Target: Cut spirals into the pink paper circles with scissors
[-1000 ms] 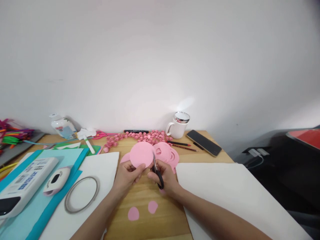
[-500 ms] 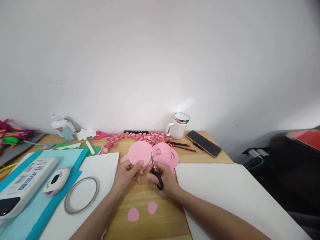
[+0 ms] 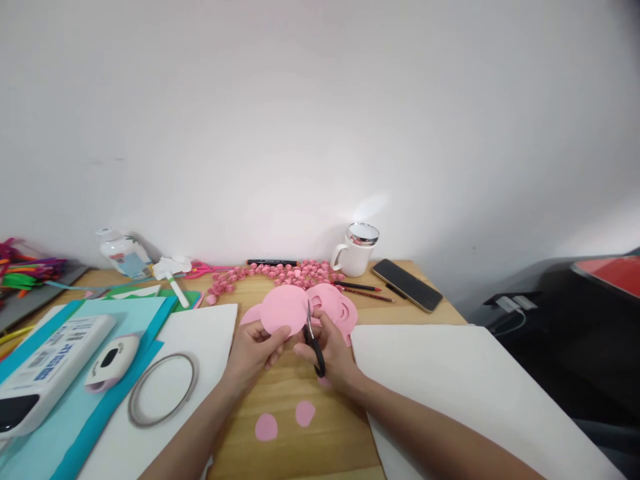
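Between thumb and fingers, my left hand (image 3: 257,350) pinches the lower edge of a pink paper circle (image 3: 284,309), which is tilted up toward me. My right hand (image 3: 333,350) is closed around the black handles of a pair of scissors (image 3: 315,350). The blades point away from me and lie against the circle's right edge; whether they bite into the paper I cannot tell. Behind the hands, more pink paper discs (image 3: 345,310) overlap on the table, some with curved cuts. Closer to me lie two small pink paper pieces (image 3: 267,427).
Several small pink paper rolls (image 3: 300,272) are heaped near the wall. A white mug (image 3: 356,250), a phone (image 3: 407,285) and pencils (image 3: 367,295) stand or lie behind right. Left are a tape roll (image 3: 163,390), a white cutter-like device (image 3: 113,363) and a bottle (image 3: 123,253).
The pink circle has shifted slightly right and down in my left hand's grip. The scissors have turned a little more upright, and their blades sit against the circle's edge.
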The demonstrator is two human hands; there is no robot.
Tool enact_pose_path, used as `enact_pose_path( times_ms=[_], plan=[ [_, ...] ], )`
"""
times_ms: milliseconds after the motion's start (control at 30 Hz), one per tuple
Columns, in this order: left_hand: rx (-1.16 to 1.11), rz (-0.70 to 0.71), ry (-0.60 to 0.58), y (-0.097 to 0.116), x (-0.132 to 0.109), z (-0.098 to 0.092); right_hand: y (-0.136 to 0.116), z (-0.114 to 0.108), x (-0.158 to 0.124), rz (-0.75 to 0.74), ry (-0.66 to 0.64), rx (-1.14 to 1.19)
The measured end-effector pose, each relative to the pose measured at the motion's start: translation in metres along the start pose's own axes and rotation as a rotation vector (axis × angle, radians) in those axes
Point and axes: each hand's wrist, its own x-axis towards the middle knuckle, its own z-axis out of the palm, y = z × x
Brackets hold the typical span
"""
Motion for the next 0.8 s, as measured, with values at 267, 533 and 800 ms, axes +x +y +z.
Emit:
enact_pose_path(
  times_ms=[267,533,800],
  plan=[
    [-0.007,0.003,0.019,-0.0013,0.0004,-0.0010,0.0012,0.0006,-0.0007,0.041,0.043,-0.019],
    [-0.018,0.020,0.040,0.0054,0.0003,-0.0004,0.0028,-0.0002,-0.0001,0.079,0.063,-0.082],
    [-0.154,0.013,0.013,-0.0030,0.0012,-0.0026,0.0036,-0.0001,-0.0002,0.084,0.040,-0.105]
  ],
)
